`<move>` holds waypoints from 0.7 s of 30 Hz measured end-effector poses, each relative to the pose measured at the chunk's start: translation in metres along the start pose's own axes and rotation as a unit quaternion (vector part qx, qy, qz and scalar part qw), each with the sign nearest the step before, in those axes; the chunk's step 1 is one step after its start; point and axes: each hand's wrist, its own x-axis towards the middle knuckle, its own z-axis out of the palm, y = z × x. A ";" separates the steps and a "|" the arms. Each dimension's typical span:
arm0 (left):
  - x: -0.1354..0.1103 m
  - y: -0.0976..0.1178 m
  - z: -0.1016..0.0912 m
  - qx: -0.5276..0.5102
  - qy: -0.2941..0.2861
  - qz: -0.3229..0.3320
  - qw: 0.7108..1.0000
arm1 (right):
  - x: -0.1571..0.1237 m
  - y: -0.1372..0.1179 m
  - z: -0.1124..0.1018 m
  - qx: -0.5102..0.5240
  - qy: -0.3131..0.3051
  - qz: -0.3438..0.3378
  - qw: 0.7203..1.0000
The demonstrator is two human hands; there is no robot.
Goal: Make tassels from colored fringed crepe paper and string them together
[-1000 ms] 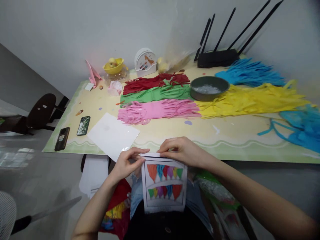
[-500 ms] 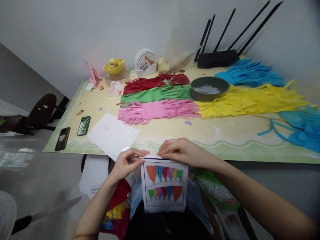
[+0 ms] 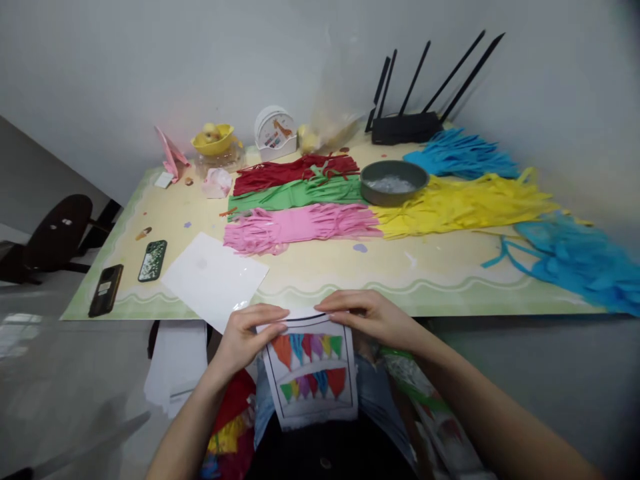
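A white printed sheet [image 3: 314, 408], with two rows of colourful hanging pennants pictured inside a dark border, is in front of my lap just below the table edge. My left hand [image 3: 249, 335] pinches its upper left corner between thumb and fingers. At the upper right, my right hand [image 3: 373, 319] grips the same top edge in a similar pinch. The sheet's top edge bows slightly between the hands. Near my left hand, a blank white sheet [image 3: 215, 273] lies partly over the table edge.
On the table [image 3: 320, 277] lie fringed strips: red [image 3: 295, 173], green [image 3: 295, 197], pink [image 3: 305, 223], yellow [image 3: 465, 203] and blue [image 3: 585, 257]. A round grey pan [image 3: 394, 185] stands among them, with a black router [image 3: 407, 128] behind. Two phones [image 3: 153, 261] lie at the left.
The printed sheet has tilted a little and its top edge has bent. Both hands keep their hold. My view has shifted slightly, so the table things appear further left.
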 end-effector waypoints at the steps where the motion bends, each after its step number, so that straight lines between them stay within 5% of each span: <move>1: 0.001 0.001 0.001 -0.005 0.008 -0.008 1.000 | 0.001 -0.002 0.002 -0.005 0.016 -0.002 1.000; 10: -0.022 0.013 -0.024 0.041 0.072 0.037 0.996 | 0.028 -0.017 0.037 -0.064 0.105 -0.156 0.980; 16: -0.073 -0.006 -0.042 0.082 0.101 0.027 0.991 | 0.051 -0.015 0.083 -0.011 -0.035 -0.193 0.980; 19: -0.096 -0.015 -0.065 0.129 0.081 0.009 0.988 | 0.068 -0.006 0.097 -0.004 -0.125 -0.132 0.983; 21: -0.102 -0.023 -0.081 0.160 0.059 -0.012 0.985 | 0.086 0.005 0.103 -0.051 -0.112 -0.068 0.990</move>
